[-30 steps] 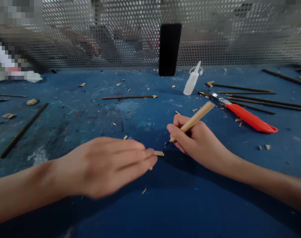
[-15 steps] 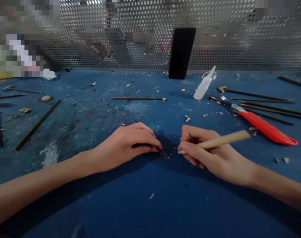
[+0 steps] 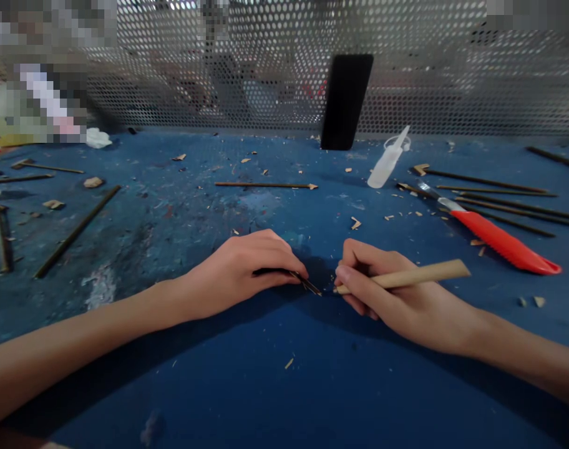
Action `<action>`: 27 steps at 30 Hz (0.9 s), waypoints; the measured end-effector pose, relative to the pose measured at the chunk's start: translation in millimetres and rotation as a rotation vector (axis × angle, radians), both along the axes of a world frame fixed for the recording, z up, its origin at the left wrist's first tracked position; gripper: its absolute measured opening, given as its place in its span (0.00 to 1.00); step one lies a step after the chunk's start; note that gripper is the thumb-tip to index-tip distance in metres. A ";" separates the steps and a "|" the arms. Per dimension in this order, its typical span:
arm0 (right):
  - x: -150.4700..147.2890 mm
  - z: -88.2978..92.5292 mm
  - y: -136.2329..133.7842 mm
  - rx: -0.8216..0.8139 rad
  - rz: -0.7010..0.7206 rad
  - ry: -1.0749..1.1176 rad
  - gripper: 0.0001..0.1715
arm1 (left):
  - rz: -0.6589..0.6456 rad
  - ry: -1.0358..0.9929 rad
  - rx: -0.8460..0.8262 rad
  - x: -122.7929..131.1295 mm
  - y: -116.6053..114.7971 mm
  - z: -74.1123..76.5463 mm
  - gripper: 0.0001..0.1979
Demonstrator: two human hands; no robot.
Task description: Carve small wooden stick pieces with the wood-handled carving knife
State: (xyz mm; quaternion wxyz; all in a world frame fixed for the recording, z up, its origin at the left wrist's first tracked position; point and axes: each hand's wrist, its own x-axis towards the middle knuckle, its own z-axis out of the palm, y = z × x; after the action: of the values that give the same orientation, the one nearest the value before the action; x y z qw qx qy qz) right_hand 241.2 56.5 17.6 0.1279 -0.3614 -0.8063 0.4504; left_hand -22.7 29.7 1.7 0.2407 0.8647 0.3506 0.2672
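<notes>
My left hand (image 3: pixel 249 265) is closed on a thin dark stick (image 3: pixel 310 287), whose pale cut end points right, low over the blue tabletop. Held like a pen in my right hand (image 3: pixel 382 280) is a slim tool with a tapered pale wooden handle (image 3: pixel 425 273). Its small tip shows at the fingertips, too small to make out. A short gap separates that tip from the stick's end. Tiny light chips lie on the table between both hands. Beyond them rests another thin stick (image 3: pixel 266 185) with a pale pointed end.
A red-handled knife (image 3: pixel 504 240) lies at the right beside several dark sticks (image 3: pixel 523 209). A white squeeze bottle (image 3: pixel 386 165) and a black phone (image 3: pixel 347 103) are farther back, before a perforated metal screen (image 3: pixel 275 68). More sticks (image 3: pixel 78 231) and wood scraps lie left.
My right hand has shifted the wooden-handled tool slightly left and down toward the stick's end, and the handle tilts a little less. My left hand keeps its hold, nearly still.
</notes>
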 end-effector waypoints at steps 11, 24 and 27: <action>0.1 -0.9 1.1 -0.019 -0.002 0.019 0.19 | -0.004 -0.012 0.056 -2.3 -2.7 -1.1 0.09; 0.6 0.2 2.8 -0.037 0.037 -0.055 0.17 | -0.006 0.039 0.112 -3.6 -5.7 -0.8 0.10; -1.0 4.4 2.9 -0.018 0.065 -0.087 0.15 | -0.036 0.059 0.177 -3.5 -6.5 -0.3 0.11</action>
State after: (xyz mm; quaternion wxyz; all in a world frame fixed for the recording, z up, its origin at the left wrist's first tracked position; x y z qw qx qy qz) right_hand 240.1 59.4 22.0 0.0747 -0.3553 -0.8185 0.4453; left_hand -26.1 23.3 1.4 0.1578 0.8964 0.3168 0.2669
